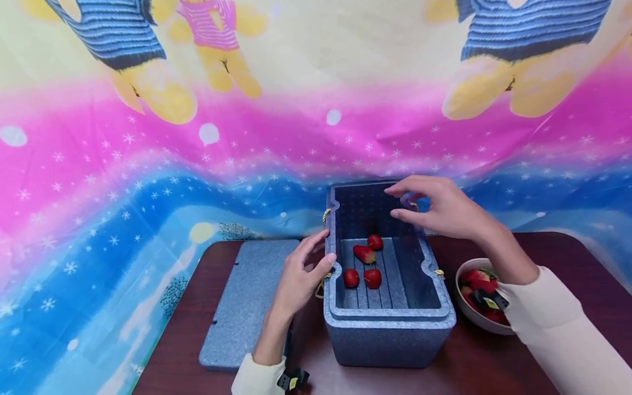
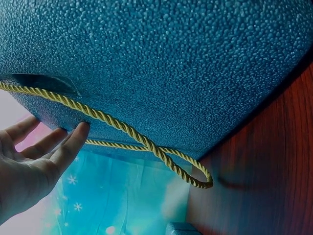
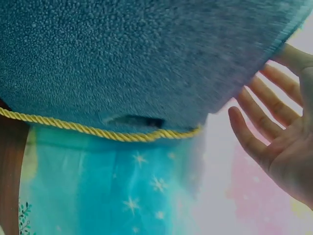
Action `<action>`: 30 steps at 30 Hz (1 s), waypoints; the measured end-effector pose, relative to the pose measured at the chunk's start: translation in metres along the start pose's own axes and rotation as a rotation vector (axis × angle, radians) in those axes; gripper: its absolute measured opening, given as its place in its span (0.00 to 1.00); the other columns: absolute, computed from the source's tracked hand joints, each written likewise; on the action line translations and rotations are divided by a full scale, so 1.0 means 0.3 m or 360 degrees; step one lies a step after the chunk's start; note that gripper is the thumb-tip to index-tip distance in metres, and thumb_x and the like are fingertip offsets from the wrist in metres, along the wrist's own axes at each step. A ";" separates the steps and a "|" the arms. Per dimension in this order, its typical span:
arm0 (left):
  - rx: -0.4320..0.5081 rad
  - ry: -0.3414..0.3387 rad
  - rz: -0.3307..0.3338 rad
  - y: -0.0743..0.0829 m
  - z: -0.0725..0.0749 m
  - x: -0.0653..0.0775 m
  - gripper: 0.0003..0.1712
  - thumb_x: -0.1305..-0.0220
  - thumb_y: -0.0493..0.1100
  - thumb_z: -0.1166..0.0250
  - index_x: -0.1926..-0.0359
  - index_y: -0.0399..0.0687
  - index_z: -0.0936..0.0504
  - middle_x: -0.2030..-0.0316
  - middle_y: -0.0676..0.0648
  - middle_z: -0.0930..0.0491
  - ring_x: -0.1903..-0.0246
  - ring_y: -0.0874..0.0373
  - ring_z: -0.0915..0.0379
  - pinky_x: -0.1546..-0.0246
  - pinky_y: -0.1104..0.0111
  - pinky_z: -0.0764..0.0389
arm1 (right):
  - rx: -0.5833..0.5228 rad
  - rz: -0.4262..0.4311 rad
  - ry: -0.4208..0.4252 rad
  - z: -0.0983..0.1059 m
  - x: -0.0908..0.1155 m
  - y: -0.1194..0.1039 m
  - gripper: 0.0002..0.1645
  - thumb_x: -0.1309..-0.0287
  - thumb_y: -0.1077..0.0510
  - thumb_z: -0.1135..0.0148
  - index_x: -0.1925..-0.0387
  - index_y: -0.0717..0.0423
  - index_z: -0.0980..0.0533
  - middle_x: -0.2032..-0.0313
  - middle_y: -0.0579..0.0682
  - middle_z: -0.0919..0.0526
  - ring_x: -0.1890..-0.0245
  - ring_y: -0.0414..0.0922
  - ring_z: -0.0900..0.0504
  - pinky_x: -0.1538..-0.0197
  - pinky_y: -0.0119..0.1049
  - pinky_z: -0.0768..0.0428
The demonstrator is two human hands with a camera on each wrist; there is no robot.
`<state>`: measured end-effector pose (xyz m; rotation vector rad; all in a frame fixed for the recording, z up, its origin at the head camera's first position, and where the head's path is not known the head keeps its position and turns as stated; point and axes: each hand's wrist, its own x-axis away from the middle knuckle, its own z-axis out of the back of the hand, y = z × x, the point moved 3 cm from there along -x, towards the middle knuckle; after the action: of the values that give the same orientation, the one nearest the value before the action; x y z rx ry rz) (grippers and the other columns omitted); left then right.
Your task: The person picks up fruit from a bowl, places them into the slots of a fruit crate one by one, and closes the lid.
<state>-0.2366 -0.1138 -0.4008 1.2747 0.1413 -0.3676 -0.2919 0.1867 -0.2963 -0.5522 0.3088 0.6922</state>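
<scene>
A grey-blue foam box (image 1: 390, 346) stands uncovered on the table, with several red fruits on its ribbed floor. One is a strawberry (image 1: 364, 253); round red fruits, such as this one (image 1: 372, 278), lie around it. My left hand (image 1: 302, 274) is at the box's left wall, its fingertips at the outer side near the yellow cord (image 2: 122, 126). Over the right rim toward the far end hovers my right hand (image 1: 434, 206), thumb and fingers apart, with nothing between them. In the right wrist view its fingers (image 3: 274, 103) are extended beside the box edge.
The flat foam lid (image 1: 247, 307) lies left of the box on the dark wooden table (image 1: 173, 340). To the right, a pale bowl (image 1: 481, 323) holds more red fruits, partly hidden by the right wrist. A printed cloth (image 1: 316, 109) hangs behind.
</scene>
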 end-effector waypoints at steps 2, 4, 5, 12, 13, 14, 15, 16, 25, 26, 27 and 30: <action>-0.0005 0.0000 -0.0005 0.001 0.001 -0.001 0.32 0.25 0.53 0.32 0.23 0.64 0.25 0.27 0.50 0.24 0.31 0.50 0.22 0.35 0.48 0.16 | 0.0008 -0.0036 0.0038 0.019 0.036 0.001 0.26 0.35 0.54 0.23 0.36 0.43 0.17 0.42 0.44 0.12 0.52 0.44 0.12 0.56 0.35 0.13; -0.0001 -0.0002 -0.0015 0.002 0.000 -0.002 0.31 0.25 0.52 0.32 0.24 0.63 0.25 0.27 0.49 0.24 0.30 0.50 0.22 0.35 0.47 0.16 | 0.0021 -0.0064 0.0078 0.033 0.072 0.003 0.27 0.36 0.55 0.22 0.36 0.42 0.16 0.41 0.43 0.12 0.52 0.44 0.12 0.57 0.34 0.13; 0.0001 0.0000 -0.0021 0.003 0.000 -0.003 0.31 0.25 0.51 0.32 0.24 0.62 0.25 0.27 0.49 0.23 0.31 0.50 0.22 0.35 0.47 0.16 | 0.0030 -0.0083 0.0101 0.038 0.089 0.005 0.28 0.38 0.55 0.21 0.36 0.42 0.16 0.41 0.43 0.12 0.52 0.43 0.12 0.57 0.33 0.13; 0.0018 -0.0001 -0.0023 0.001 -0.001 -0.004 0.31 0.25 0.50 0.32 0.24 0.60 0.24 0.27 0.49 0.24 0.31 0.50 0.21 0.36 0.50 0.15 | 0.0131 -0.0148 0.0178 0.065 0.202 0.043 0.34 0.44 0.57 0.17 0.36 0.37 0.16 0.42 0.43 0.11 0.54 0.43 0.12 0.54 0.32 0.15; 0.0021 -0.0002 -0.0019 0.000 -0.001 -0.004 0.31 0.25 0.50 0.32 0.24 0.60 0.24 0.27 0.49 0.24 0.31 0.50 0.21 0.37 0.51 0.15 | 0.0144 -0.0145 0.0173 0.068 0.218 0.051 0.34 0.44 0.58 0.17 0.36 0.37 0.16 0.42 0.44 0.11 0.54 0.43 0.11 0.54 0.31 0.15; 0.0022 -0.0005 -0.0016 0.000 -0.001 -0.004 0.31 0.25 0.50 0.32 0.24 0.60 0.24 0.27 0.49 0.24 0.31 0.50 0.21 0.37 0.51 0.15 | 0.0154 -0.0143 0.0168 0.069 0.234 0.058 0.34 0.44 0.57 0.17 0.36 0.37 0.16 0.42 0.45 0.11 0.54 0.42 0.11 0.55 0.30 0.15; 0.0024 -0.0006 -0.0013 0.000 0.000 -0.004 0.31 0.25 0.51 0.32 0.24 0.60 0.24 0.27 0.49 0.24 0.31 0.50 0.21 0.37 0.52 0.15 | 0.0155 -0.0147 0.0163 0.070 0.248 0.065 0.34 0.44 0.57 0.17 0.36 0.37 0.16 0.42 0.45 0.11 0.55 0.39 0.11 0.55 0.28 0.15; 0.0027 -0.0006 -0.0012 0.000 0.000 -0.004 0.31 0.25 0.51 0.32 0.24 0.60 0.25 0.27 0.48 0.24 0.31 0.50 0.21 0.37 0.52 0.15 | 0.0152 -0.0153 0.0156 0.071 0.262 0.071 0.33 0.44 0.58 0.17 0.36 0.37 0.16 0.43 0.44 0.11 0.55 0.37 0.11 0.55 0.26 0.16; 0.0014 0.0001 -0.0021 0.002 0.002 -0.002 0.32 0.25 0.52 0.32 0.24 0.60 0.24 0.27 0.48 0.24 0.31 0.49 0.21 0.36 0.50 0.15 | 0.0106 -0.0313 0.0113 0.056 0.385 0.148 0.33 0.45 0.56 0.16 0.39 0.29 0.16 0.43 0.44 0.11 0.33 0.27 0.25 0.37 0.17 0.32; 0.0012 0.0003 -0.0020 0.001 0.001 -0.002 0.32 0.25 0.51 0.32 0.24 0.60 0.24 0.27 0.48 0.24 0.31 0.49 0.21 0.36 0.50 0.15 | 0.0119 -0.0315 0.0101 0.054 0.399 0.158 0.33 0.44 0.55 0.17 0.39 0.29 0.16 0.43 0.44 0.11 0.32 0.26 0.27 0.38 0.18 0.31; 0.0008 0.0005 -0.0020 0.000 0.001 -0.001 0.32 0.25 0.52 0.32 0.24 0.60 0.24 0.27 0.48 0.24 0.31 0.49 0.21 0.36 0.50 0.15 | 0.0132 -0.0307 0.0098 0.052 0.412 0.167 0.33 0.45 0.55 0.16 0.38 0.30 0.16 0.44 0.44 0.10 0.33 0.24 0.27 0.38 0.19 0.30; 0.0007 0.0009 -0.0026 -0.001 0.002 -0.002 0.32 0.25 0.51 0.32 0.24 0.60 0.24 0.27 0.48 0.24 0.31 0.49 0.21 0.36 0.50 0.15 | 0.0191 -0.0262 0.0101 0.049 0.449 0.193 0.35 0.47 0.56 0.15 0.38 0.33 0.16 0.46 0.44 0.10 0.37 0.16 0.30 0.43 0.18 0.27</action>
<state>-0.2372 -0.1142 -0.4008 1.2795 0.1563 -0.3786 -0.2307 0.3015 -0.3657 -0.4796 0.3574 0.4947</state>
